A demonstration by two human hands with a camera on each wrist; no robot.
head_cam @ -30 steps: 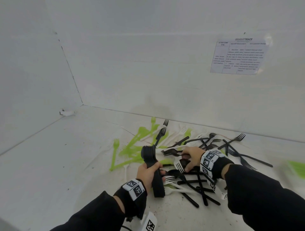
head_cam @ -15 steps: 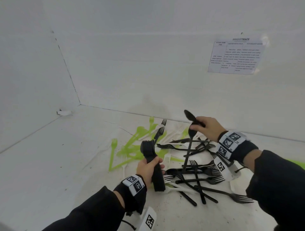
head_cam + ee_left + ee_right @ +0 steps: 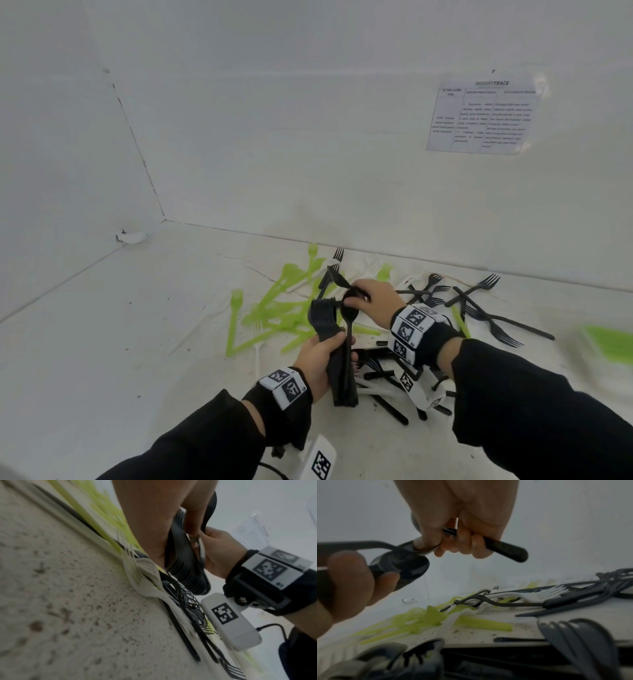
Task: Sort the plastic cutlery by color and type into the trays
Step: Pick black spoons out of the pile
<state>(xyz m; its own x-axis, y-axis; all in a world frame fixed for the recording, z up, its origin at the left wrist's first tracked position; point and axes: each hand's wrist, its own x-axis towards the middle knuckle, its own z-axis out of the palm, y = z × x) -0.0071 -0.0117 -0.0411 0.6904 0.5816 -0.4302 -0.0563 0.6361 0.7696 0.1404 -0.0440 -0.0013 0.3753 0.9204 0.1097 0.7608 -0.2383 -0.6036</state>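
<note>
My left hand (image 3: 318,356) grips an upright stack of black forks (image 3: 323,318), tines up; the left wrist view shows the same stack (image 3: 185,566) in the palm. My right hand (image 3: 373,294) is just above and to the right of it, holding two black spoons. One spoon (image 3: 349,313) hangs bowl up with its handle down along the stack. The other spoon (image 3: 335,275) sticks out up and to the left. In the right wrist view my right hand (image 3: 462,520) curls round a black handle, with a spoon bowl (image 3: 402,568) beside my left hand (image 3: 347,585). No tray is in view.
Loose green cutlery (image 3: 274,308) lies left of the hands. Black forks (image 3: 479,301) are scattered to the right, and black and white pieces (image 3: 376,383) lie under my right wrist. White walls close in at the back and left. A green blur (image 3: 609,342) shows at the right edge.
My right hand lifted two black spoons out of the pile, then came down and left to the fork stack. One spoon's handle now lies along the stack. The left hand stayed put.
</note>
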